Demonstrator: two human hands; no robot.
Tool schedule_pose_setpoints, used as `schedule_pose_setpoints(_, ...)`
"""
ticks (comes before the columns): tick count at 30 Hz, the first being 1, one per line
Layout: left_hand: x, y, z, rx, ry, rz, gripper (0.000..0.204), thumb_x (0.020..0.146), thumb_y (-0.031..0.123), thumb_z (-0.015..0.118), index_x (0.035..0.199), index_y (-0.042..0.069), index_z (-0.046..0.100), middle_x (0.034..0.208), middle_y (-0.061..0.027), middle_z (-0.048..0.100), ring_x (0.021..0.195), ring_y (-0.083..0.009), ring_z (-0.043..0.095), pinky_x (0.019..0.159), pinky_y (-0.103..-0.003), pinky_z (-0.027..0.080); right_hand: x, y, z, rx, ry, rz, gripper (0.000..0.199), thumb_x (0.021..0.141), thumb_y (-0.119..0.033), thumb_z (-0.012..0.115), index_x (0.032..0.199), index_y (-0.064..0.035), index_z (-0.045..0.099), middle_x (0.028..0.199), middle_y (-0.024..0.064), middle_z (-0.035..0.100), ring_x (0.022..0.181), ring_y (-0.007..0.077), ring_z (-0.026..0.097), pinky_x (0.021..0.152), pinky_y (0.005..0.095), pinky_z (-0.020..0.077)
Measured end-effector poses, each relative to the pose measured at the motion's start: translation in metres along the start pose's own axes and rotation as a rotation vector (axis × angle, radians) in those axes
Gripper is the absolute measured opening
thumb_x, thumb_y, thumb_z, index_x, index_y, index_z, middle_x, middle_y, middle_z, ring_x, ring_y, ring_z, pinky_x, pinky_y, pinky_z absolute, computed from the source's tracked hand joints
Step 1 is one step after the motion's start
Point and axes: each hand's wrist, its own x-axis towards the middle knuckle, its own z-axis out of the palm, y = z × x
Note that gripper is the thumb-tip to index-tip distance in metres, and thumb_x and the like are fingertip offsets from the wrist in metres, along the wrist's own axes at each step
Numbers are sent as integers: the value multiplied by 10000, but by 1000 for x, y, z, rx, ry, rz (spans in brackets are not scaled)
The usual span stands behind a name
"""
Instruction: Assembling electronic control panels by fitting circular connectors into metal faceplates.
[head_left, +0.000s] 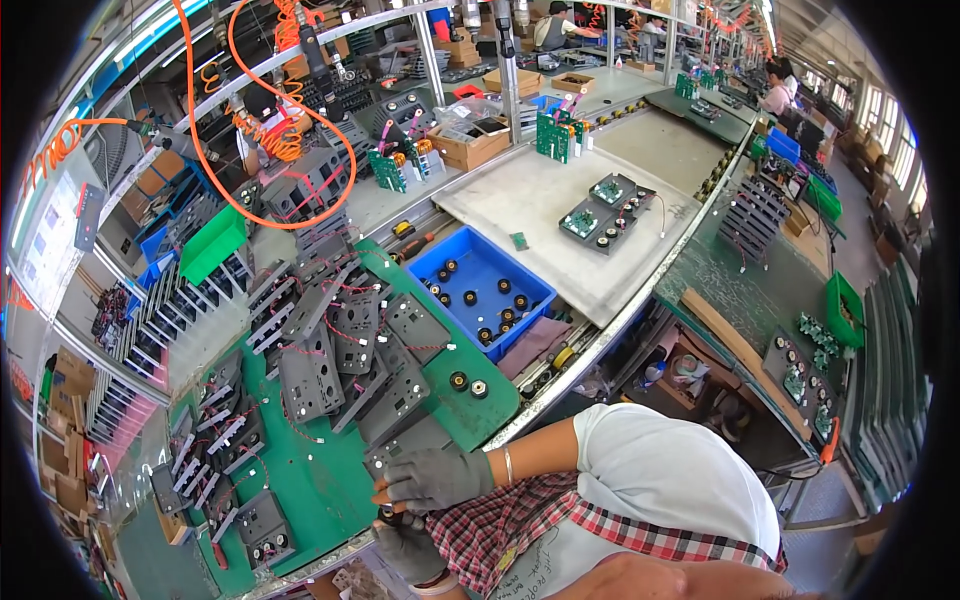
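At the near edge of the green work mat [310,470], my right hand [440,480] wears a grey glove with bare fingertips showing. Its fingers are bent in over my left hand [408,550], also gloved in grey and closed. A small dark round part [390,513] shows between them, mostly hidden by the fingers. Just beyond my right hand lies a grey plastic panel [405,445], partly covered by it. Two round parts [459,381], black with lighter centres, rest on the mat. Behind them, a blue bin [420,265] holds several similar black and gold round parts.
Grey panels [310,375] with red wires are heaped on the mat. More panels [215,440] stand in rows at the left. A white board [480,205] carries assembled panels [605,215] and green circuit boards [560,137]. Orange coiled hoses [290,140] hang overhead. Other people work farther off.
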Motion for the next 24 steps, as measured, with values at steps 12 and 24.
schedule_pose_setpoints(12, -14, -46, -78, -189, 193, -253, 349, 857, 267, 514, 1144, 71, 480, 1031, -74, 565, 781, -152, 564, 556, -230, 474, -35, 54, 54, 177, -499, 366, 253, 786, -259, 573, 966, -92, 634, 960, 96, 595, 909, 272, 555, 822, 362, 422)
schedule_pose_setpoints(24, -18, -60, -67, -54, 165, -77, 414, 896, 195, 421, 1270, 31, 357, 1192, -134, 461, 1032, -247, 496, 836, -355, 470, -51, 40, 43, 399, -440, 376, 238, 779, -194, 583, 999, -116, 631, 945, 94, 616, 899, 270, 578, 787, 343, 436)
